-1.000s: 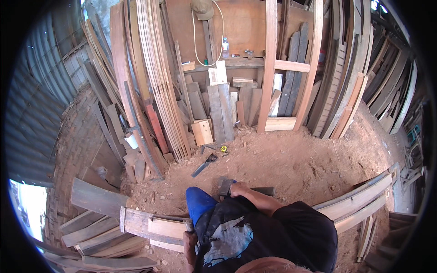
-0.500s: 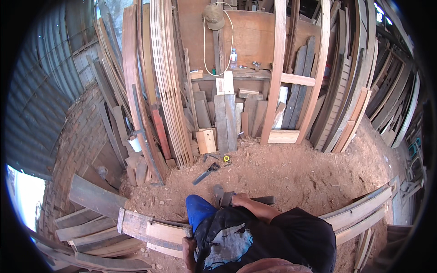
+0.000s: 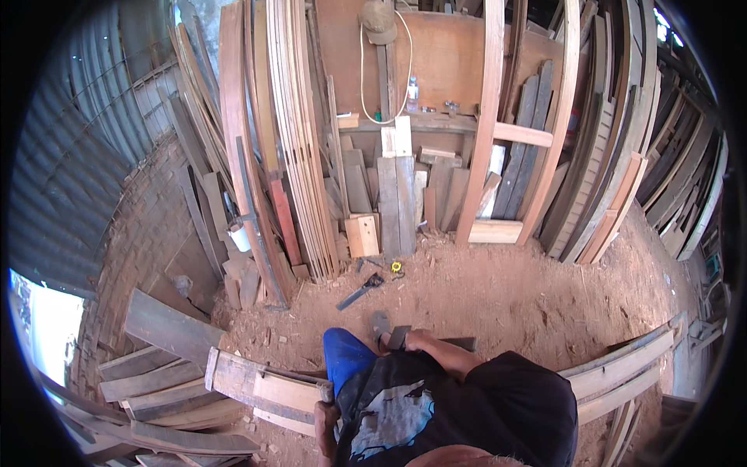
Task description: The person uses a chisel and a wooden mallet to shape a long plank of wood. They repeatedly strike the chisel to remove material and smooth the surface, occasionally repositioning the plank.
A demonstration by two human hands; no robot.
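Observation:
My right hand (image 3: 421, 340) is closed on a dark wooden piece (image 3: 398, 337) in front of my body. A dark strip (image 3: 465, 343) shows on the far side of my right forearm; whether it belongs to the same piece I cannot tell. My left hand (image 3: 325, 419) is curled low at my left side, by the end of a wooden bench (image 3: 233, 372). A small greyish block (image 3: 325, 391) sits right above its fingers, and the grip itself is partly hidden. My blue-clad knee (image 3: 345, 356) and sandalled foot (image 3: 380, 321) lie between the hands and the floor ahead.
On the sawdust-covered floor (image 3: 529, 288) ahead lie a dark, long-bladed tool (image 3: 360, 291) and a yellow tape measure (image 3: 397, 268). Planks (image 3: 299, 156) and a wooden frame (image 3: 507, 232) lean at the back. Stacked boards (image 3: 163, 389) fill the left; another bench beam (image 3: 615, 377) extends right.
The view has shifted slightly, moving the background rightward. My right hand and the dark piece have moved a little right; the piece appears turned. My left hand stays by the bench end.

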